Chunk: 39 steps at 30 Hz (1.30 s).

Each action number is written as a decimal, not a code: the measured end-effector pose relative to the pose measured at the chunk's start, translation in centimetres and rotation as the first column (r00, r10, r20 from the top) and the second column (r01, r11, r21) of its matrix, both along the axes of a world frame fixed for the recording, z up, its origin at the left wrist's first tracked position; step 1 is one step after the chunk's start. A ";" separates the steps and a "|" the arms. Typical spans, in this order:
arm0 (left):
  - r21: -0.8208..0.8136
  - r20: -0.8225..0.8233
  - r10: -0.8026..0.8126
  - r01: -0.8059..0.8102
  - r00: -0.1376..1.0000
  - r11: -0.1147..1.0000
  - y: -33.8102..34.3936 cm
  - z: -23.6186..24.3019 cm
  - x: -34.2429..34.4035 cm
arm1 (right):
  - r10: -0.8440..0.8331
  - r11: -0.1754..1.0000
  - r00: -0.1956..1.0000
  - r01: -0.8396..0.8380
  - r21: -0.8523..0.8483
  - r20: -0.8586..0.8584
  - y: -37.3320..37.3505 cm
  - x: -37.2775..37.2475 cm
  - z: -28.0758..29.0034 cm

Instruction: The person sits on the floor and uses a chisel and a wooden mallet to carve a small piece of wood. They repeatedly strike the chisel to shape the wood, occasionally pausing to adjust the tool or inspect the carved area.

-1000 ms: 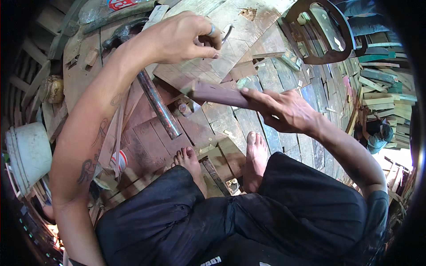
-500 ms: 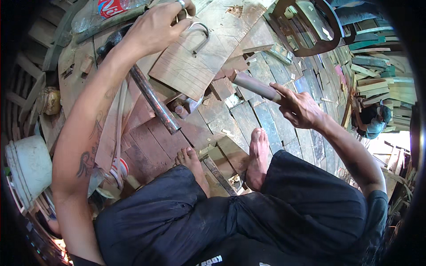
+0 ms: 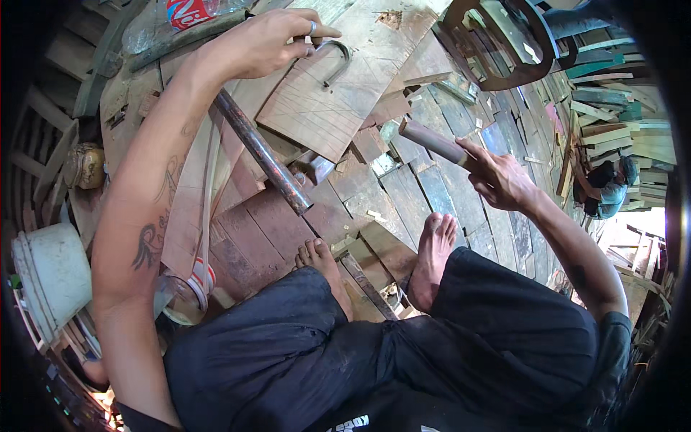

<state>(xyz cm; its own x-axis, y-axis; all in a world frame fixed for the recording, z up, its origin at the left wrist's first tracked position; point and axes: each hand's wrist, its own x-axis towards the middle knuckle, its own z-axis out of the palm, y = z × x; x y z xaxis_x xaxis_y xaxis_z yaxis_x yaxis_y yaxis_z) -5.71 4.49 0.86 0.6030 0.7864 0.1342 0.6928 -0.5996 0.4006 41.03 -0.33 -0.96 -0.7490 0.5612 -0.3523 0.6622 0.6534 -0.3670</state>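
My left hand [image 3: 284, 45] is over the top end of a curved metal hook [image 3: 345, 56], index finger stretched out and other fingers bent; whether it touches the hook is unclear. The hook rests on a scratched wooden board [image 3: 302, 115]. Below my left forearm lies a long, rusty metal tube handle [image 3: 266, 158], its upper end hidden by the arm. My right hand [image 3: 504, 178] is closed round a brownish wooden stick [image 3: 432, 138], held out above the plank floor to the right of the board.
A dark chair-like frame [image 3: 497, 47] lies at upper right. A co-worker [image 3: 604, 187] is among stacked wood strips at right. At left are a white bucket [image 3: 50, 273] and a dirty jar [image 3: 85, 164]. Plastic bottles [image 3: 187, 16] lie at the top; wood offcuts [image 3: 371, 144] surround the board.
My left hand moved toward the upper left, then slightly right over the hook, which came into fuller view on the board. My right hand moved rightward with the stick.
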 end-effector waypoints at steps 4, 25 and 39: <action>0.009 -0.054 0.003 -0.003 0.999 1.000 0.1 0.1 0.5 | 0.013 0.999 1.000 -0.014 0.033 0.024 0.3 -0.2 -0.6; 0.120 0.056 -0.013 0.006 0.998 0.993 0.5 -0.9 0.7 | 0.128 0.991 0.992 -0.128 0.027 0.013 1.7 -3.8 -1.1; 0.317 0.113 0.192 -0.218 0.975 0.923 -1.1 -1.1 1.3 | 0.029 1.000 0.994 -0.028 -0.010 0.108 0.8 -2.8 0.2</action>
